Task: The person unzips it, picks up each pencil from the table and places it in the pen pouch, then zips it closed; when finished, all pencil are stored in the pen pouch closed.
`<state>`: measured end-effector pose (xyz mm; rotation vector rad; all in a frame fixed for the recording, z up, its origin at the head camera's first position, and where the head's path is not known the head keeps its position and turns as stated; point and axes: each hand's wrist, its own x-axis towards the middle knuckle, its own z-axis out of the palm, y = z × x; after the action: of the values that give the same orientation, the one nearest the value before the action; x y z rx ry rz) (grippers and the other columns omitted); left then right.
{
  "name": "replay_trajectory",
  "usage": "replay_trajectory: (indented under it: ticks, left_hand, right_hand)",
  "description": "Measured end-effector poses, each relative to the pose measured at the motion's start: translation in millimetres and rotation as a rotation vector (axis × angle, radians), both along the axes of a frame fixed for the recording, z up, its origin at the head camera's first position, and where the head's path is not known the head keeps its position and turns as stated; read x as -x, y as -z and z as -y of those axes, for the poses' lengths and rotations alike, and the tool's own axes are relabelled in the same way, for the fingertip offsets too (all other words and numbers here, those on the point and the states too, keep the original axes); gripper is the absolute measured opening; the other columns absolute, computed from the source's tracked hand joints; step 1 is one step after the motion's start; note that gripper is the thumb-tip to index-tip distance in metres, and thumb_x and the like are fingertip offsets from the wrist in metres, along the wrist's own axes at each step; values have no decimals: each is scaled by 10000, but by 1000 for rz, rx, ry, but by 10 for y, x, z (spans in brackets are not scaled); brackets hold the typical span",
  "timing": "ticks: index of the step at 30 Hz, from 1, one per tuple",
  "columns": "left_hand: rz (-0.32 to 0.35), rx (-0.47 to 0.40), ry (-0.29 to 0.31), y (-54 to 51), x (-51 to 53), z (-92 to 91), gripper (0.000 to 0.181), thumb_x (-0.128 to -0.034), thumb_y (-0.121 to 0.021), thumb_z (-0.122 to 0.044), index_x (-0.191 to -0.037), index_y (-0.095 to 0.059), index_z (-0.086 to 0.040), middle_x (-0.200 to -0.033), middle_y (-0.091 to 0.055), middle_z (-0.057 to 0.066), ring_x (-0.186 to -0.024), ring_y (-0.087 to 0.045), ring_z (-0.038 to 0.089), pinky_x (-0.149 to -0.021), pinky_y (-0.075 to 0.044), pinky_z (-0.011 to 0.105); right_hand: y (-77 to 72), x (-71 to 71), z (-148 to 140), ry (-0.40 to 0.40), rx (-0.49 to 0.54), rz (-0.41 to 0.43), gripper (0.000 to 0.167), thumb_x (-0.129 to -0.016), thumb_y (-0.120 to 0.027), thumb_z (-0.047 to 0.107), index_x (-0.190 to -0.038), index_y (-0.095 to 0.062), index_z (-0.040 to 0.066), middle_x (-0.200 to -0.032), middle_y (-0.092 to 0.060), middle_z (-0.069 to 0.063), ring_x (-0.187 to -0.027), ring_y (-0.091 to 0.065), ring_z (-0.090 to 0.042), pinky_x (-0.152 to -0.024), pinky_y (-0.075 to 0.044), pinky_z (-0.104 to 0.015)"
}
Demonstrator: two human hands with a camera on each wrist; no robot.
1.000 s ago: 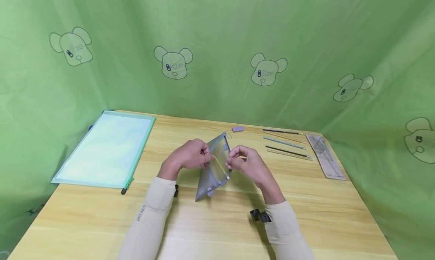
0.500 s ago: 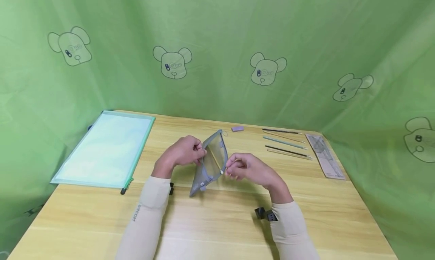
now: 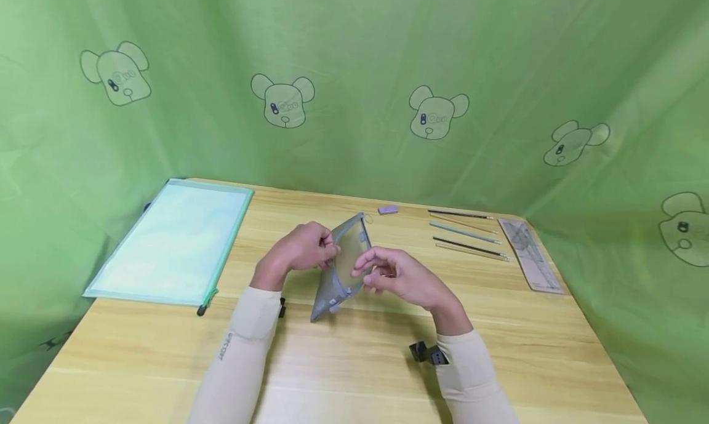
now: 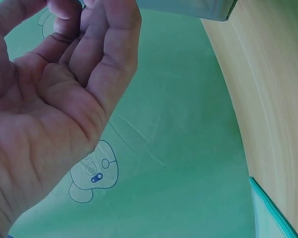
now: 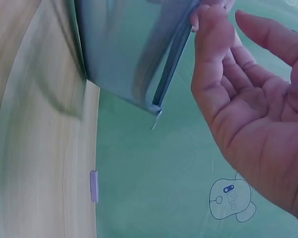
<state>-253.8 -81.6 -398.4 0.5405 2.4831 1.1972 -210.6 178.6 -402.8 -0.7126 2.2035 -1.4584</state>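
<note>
A grey-blue translucent zip pouch (image 3: pixel 327 292) stands tilted above the table, its zipped mouth spread apart. My left hand (image 3: pixel 301 247) pinches the near-left edge of that mouth between thumb and fingers. At the opposite edge is my right hand (image 3: pixel 407 279), its fingertips reaching over the rim into the opening. In the right wrist view, the thumb of the right hand (image 5: pixel 258 109) stands apart from the fingers, which touch the zip edge of the pouch (image 5: pixel 119 54). No pencil shows in the mouth now.
Several pencils (image 3: pixel 465 232) lie in a row at the right, beside a flat packet of clear rulers (image 3: pixel 530 255). A purple eraser (image 3: pixel 388 209) sits near the back edge. A large mint-edged zip folder (image 3: pixel 172 242) covers the table's left side. Green curtains surround the table.
A yellow pencil seen in the pouch's mouth earlier is no longer visible. My right hand let go of its end, moved off right, then came back to the rim.
</note>
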Motion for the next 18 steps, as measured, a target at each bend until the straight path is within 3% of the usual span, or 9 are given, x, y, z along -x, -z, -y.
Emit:
replay_trajectory:
  ticks: [4,10,13,18]
  left_hand:
    - [-1,12,-6,-11,-7,8,262,-1051,-651,-176,-802,-619,-101,-845,-730,69,-881,-810,291,-694,-547,266]
    - [-11,29,5,-13,-9,41,316,-1056,-657,-189,-759,-567,-128,-859,-729,64,-875,-794,251,-681,-498,247]
    - [-18,42,14,-11,-9,56,348,-1056,-659,-190,-732,-540,-144,-854,-732,72,-824,-736,210,-650,-453,246]
    - [-13,51,21,-18,-22,66,365,-1054,-661,-183,-714,-531,-159,-841,-718,82,-668,-497,115,-607,-381,249]
  right_hand:
    - [-15,28,-91,45,5,-19,259,-1066,-612,43,-1310,-634,-44,-1275,-674,-336,-962,-738,-138,-841,-643,-361]
    - [29,152,-531,247,-93,-108,272,-1065,-633,72,-1304,-637,-57,-1280,-690,-297,-1044,-728,-160,-914,-638,-388]
    - [95,211,-848,352,-226,-169,297,-1078,-628,102,-1331,-637,-53,-1324,-687,-285,-1172,-710,-290,-986,-613,-414]
    - [230,252,-1346,438,-463,-157,483,-1116,-585,235,-1482,-522,-74,-1543,-513,-367,-1426,-496,-568,-1163,-448,-665]
